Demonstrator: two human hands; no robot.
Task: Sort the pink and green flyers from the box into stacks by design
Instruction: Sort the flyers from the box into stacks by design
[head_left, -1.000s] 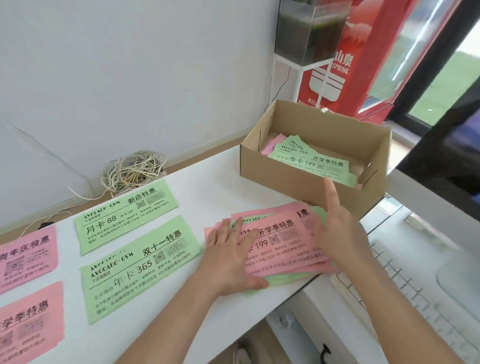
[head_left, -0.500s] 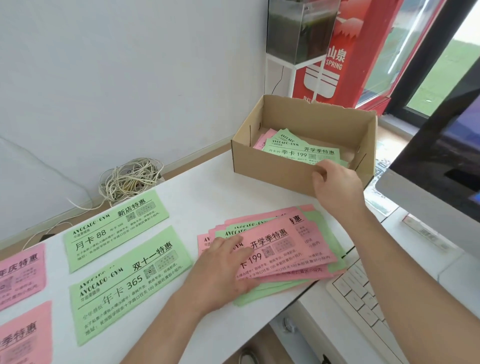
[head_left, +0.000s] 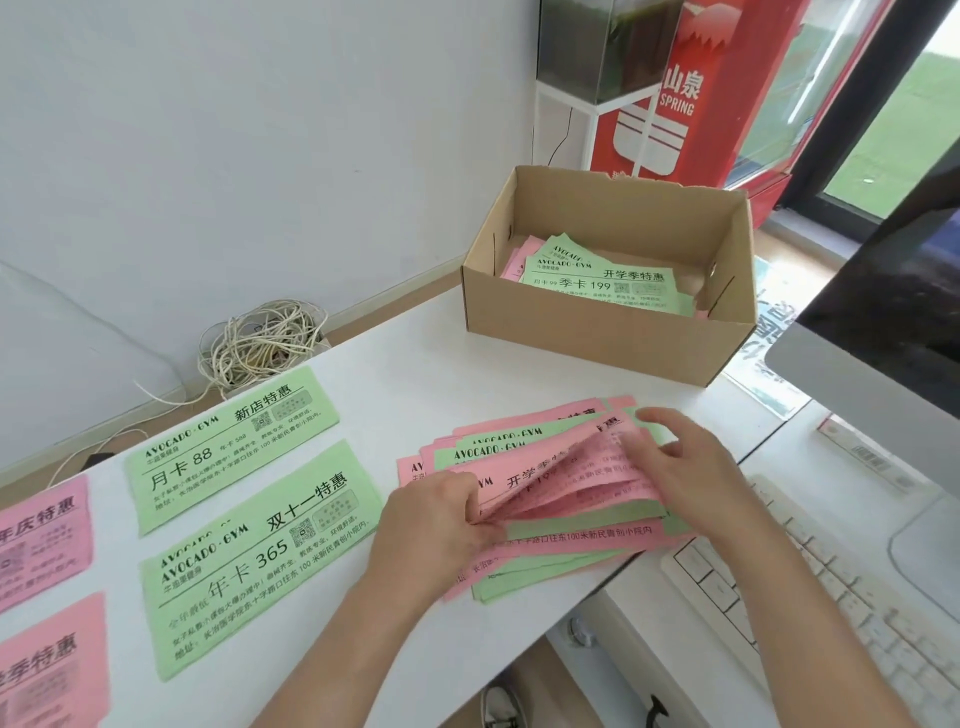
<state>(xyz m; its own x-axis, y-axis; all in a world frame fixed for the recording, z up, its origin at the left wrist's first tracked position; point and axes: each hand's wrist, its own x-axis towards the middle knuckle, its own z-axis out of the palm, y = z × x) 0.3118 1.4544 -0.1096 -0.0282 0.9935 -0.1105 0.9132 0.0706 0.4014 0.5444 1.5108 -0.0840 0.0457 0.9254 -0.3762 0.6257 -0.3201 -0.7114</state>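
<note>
A loose pile of pink and green flyers (head_left: 566, 540) lies at the table's front edge. My left hand (head_left: 441, 519) pinches the left end of the top pink flyers (head_left: 571, 478) and lifts them. My right hand (head_left: 691, 467) holds their right end, fingers curled over the edge. The cardboard box (head_left: 597, 343) stands behind, with green flyers (head_left: 602, 280) over pink ones inside. Sorted on the left lie two green flyers (head_left: 228, 441) (head_left: 249, 561) and two pink flyers (head_left: 41, 535) (head_left: 47, 670).
A white keyboard (head_left: 831, 613) sits lower right below a monitor (head_left: 893, 322). A tangle of white cord (head_left: 260, 343) lies beyond the table by the wall. A red cooler (head_left: 691, 88) stands behind the box.
My right hand came back from the box's front wall to the pile. Both hands now lift the top pink flyers, which lay flat under my left hand before.
</note>
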